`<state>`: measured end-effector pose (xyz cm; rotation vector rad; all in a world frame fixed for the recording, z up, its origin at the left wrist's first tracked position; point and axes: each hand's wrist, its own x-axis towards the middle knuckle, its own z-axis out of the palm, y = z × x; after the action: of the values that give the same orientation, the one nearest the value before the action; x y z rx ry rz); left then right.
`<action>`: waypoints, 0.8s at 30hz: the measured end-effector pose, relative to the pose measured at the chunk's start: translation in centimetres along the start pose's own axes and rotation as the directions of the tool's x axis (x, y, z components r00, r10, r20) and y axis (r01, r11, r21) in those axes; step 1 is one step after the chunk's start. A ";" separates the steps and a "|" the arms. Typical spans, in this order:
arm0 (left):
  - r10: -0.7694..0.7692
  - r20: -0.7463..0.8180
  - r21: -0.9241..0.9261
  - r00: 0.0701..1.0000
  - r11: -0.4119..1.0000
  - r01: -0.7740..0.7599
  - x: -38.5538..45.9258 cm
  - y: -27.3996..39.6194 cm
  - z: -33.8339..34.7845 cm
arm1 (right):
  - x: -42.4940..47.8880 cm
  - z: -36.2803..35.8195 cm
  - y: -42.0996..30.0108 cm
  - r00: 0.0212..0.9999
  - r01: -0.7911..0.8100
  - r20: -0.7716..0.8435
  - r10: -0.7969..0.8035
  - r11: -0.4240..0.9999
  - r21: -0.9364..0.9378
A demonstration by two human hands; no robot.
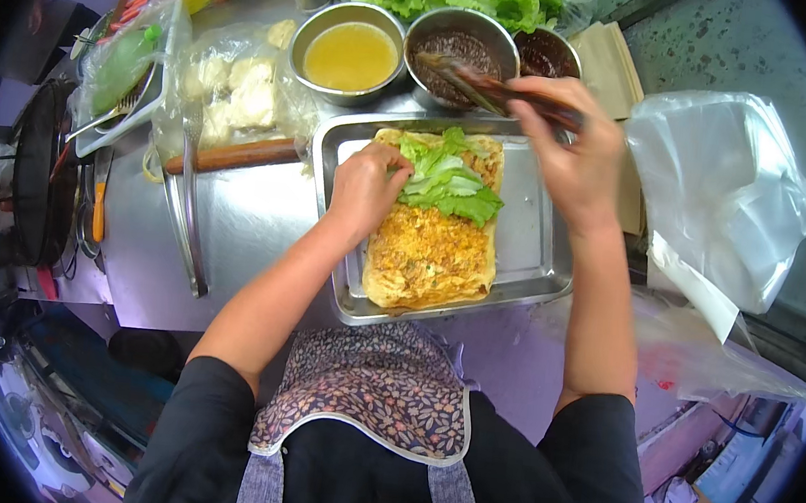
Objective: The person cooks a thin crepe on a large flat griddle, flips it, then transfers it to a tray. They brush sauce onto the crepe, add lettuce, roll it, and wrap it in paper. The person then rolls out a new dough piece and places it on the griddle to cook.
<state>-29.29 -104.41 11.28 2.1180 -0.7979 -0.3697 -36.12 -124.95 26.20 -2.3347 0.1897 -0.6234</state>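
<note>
A browned flatbread with an eggy topping [431,261] lies in a rectangular metal tray [525,291]. Green lettuce leaves [445,176] cover its upper half. My left hand [373,184] rests at the left edge of the lettuce, its thumb and finger pinched at a leaf; whether it grips the leaf is hidden. In my right hand [570,144] is a brush with a dark wooden handle [489,90], held above the tray's far right part. The brush's far end is over a metal bowl of brown sauce [457,44]; blur hides whether it touches the sauce.
Beyond the tray stand a bowl of yellow liquid [352,56] and a bowl of dark red sauce [546,54]. Dough pieces in plastic [245,87], a wooden rolling pin [239,156] and metal tongs [186,218] lie left. Clear plastic bags [725,186] hang at right.
</note>
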 end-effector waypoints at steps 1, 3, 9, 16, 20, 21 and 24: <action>-0.017 -0.001 0.007 1.000 1.000 0.017 -0.1 -0.3 0.0 | -0.8 -1.1 -1.2 0.999 -0.040 -0.013 0.040 0.998 0.040; -0.037 -0.013 0.014 0.999 0.999 0.037 0.4 -0.7 0.4 | -4.1 -2.1 -2.1 0.987 -0.160 -0.005 0.162 0.979 0.126; -0.054 0.086 0.064 0.995 0.997 0.049 1.3 0.1 0.7 | -10.0 1.5 -0.5 0.968 -0.234 0.076 0.238 0.971 -0.058; -0.045 0.089 0.047 0.995 0.998 0.041 1.5 -1.4 1.2 | -14.1 2.5 -1.4 0.947 0.184 0.298 -0.123 0.965 -0.186; -0.046 0.094 0.089 0.995 0.995 0.038 1.2 -1.2 1.3 | -15.4 1.5 -3.1 0.929 0.148 0.356 -0.097 0.982 -0.119; -0.049 0.090 0.087 0.995 0.995 0.041 1.3 -1.1 1.3 | -14.8 0.5 -3.3 0.938 0.110 0.340 -0.074 0.990 -0.087; -0.025 0.057 0.048 0.998 0.999 0.022 0.8 -1.3 1.2 | -12.5 -2.0 -2.1 0.958 -0.266 0.146 0.247 0.956 0.126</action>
<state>-28.77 -105.03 9.47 2.1707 -0.8231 -0.4295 -48.09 -120.80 24.13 -2.1542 0.3699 -0.3441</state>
